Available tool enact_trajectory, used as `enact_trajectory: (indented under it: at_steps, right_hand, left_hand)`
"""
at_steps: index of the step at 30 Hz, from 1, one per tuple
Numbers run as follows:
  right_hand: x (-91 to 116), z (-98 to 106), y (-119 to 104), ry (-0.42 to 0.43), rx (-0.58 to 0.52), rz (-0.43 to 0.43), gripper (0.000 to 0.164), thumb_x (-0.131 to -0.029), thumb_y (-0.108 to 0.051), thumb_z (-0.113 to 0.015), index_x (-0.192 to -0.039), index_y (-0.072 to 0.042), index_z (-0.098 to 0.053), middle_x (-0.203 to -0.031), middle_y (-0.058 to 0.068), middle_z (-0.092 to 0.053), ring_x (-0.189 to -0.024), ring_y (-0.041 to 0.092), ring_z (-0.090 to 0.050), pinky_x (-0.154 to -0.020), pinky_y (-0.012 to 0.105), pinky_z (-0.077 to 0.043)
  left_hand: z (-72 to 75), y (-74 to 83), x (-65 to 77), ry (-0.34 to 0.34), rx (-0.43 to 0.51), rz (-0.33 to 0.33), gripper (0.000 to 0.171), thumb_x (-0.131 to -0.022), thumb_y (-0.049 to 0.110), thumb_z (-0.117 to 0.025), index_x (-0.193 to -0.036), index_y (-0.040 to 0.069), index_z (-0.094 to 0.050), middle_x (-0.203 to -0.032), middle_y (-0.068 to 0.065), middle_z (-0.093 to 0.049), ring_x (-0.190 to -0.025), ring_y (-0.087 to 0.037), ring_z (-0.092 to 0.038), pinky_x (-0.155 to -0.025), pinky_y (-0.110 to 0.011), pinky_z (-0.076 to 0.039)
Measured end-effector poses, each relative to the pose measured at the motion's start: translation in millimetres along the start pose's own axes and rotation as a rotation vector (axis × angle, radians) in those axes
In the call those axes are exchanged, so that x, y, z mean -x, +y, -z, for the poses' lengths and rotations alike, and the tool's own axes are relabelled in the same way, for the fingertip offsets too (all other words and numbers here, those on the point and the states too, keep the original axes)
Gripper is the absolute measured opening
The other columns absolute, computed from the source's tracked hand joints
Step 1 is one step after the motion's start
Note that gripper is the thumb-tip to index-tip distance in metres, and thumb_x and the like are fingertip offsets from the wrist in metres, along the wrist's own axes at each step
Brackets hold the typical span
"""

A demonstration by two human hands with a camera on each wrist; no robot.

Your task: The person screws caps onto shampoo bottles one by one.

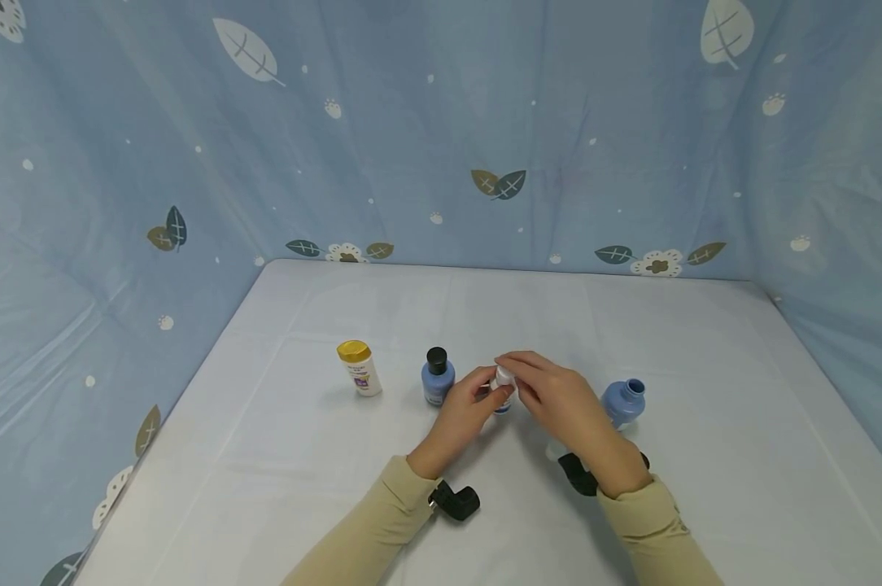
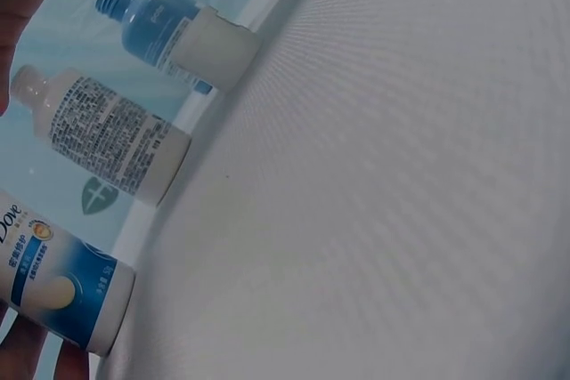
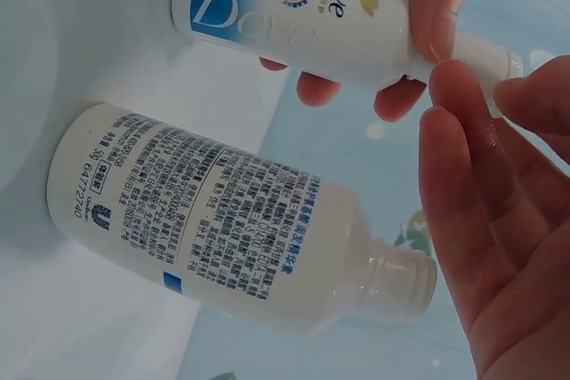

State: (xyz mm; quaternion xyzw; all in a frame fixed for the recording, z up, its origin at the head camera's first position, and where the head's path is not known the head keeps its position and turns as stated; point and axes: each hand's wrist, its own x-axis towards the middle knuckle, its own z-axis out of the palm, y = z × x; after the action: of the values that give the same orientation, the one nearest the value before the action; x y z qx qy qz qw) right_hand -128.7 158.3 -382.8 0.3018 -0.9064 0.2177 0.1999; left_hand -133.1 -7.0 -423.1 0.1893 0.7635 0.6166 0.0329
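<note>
Dove bottle (image 3: pixel 298 20): upright at the bench (image 1: pixel 302 488), beside uncapped white bottle (image 3: pixel 205 220); probably light, smooth, soft-walled
Left grip (image 1: pixel 459 415): holds upper body
Right grip (image 1: pixel 561 403): pinches white top (image 3: pixel 485 55)
Best hold: broad body, gently

Head view: from above, facing forward and down, distant enough to frame the tabletop (image 1: pixel 280 456) and patterned curtain (image 1: pixel 412 122). Left wrist view: low over the tabletop, rolled so that the uncapped white bottle (image 2: pixel 107 135) leans toward 10 o'clock. Right wrist view: nearer, rolled oppositely, that bottle leaning between 3 and 4 o'clock. Both wrist views share it and the Dove bottle (image 3: pixel 307 33) (at 8 o'clock in the left, 12 in the right), which the head view places at 5 o'clock.
</note>
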Motion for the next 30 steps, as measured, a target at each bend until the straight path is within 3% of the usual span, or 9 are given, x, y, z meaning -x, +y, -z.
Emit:
enact_trajectory:
  at_steps: [6, 14, 18, 22, 30]
  right_hand:
    - [0.1, -0.6, 0.0, 0.013, 0.007, -0.020, 0.035, -0.080, -0.005, -0.063, -0.114, -0.010, -0.061, -0.109, 0.002, -0.058, -0.071, 0.011, -0.057, -0.058, 0.024, -0.047]
    - [-0.6, -0.8, -0.2, 0.011, -0.001, -0.040, 0.038, -0.078, -0.008, -0.068, -0.115, -0.011, -0.060, -0.104, 0.000, -0.058, -0.071, 0.010, -0.058, -0.057, 0.023, -0.048]
    - [-1.0, -1.7, -0.1, 0.019, -0.012, -0.043, 0.041, -0.078, -0.016, -0.070, -0.116, -0.011, -0.058, -0.103, 0.000, -0.057, -0.071, 0.010, -0.059, -0.056, 0.022, -0.047]
    - [-1.4, -1.2, 0.3, 0.034, -0.032, -0.046, 0.041, -0.079, -0.020, -0.069, -0.117, -0.011, -0.057, -0.107, 0.001, -0.055, -0.069, 0.010, -0.057, -0.053, 0.021, -0.045]
    - [-0.2, 0.5, 0.3, -0.002, -0.041, -0.001, 0.045, -0.081, -0.009, -0.064, -0.125, -0.013, -0.052, -0.122, 0.002, -0.052, -0.052, 0.005, -0.044, -0.049, 0.018, -0.039]
  left_hand:
    - [0.2, -0.7, 0.3, -0.006, 0.012, -0.013, 0.028, -0.090, 0.016, -0.054, -0.117, 0.010, -0.056, -0.111, -0.004, -0.056, -0.092, -0.016, -0.054, -0.075, -0.027, -0.046]
    - [-4.4, -29.6, -6.5, 0.002, 0.011, 0.001, 0.027, -0.089, 0.029, -0.055, -0.115, 0.022, -0.058, -0.109, 0.006, -0.055, -0.089, -0.010, -0.056, -0.072, -0.026, -0.048]
    - [-4.1, -32.7, -7.3, 0.002, 0.004, -0.012, 0.029, -0.089, 0.031, -0.054, -0.116, 0.021, -0.057, -0.111, 0.005, -0.055, -0.096, -0.011, -0.056, -0.077, -0.027, -0.047]
    - [-3.4, -32.2, -7.7, 0.001, -0.015, -0.027, 0.029, -0.090, 0.031, -0.054, -0.116, 0.020, -0.057, -0.112, 0.005, -0.055, -0.099, -0.011, -0.054, -0.081, -0.028, -0.046]
    - [-4.0, -33.0, -7.9, 0.003, -0.026, -0.013, 0.027, -0.089, 0.030, -0.055, -0.115, 0.022, -0.058, -0.111, 0.008, -0.055, -0.096, -0.010, -0.054, -0.079, -0.027, -0.045]
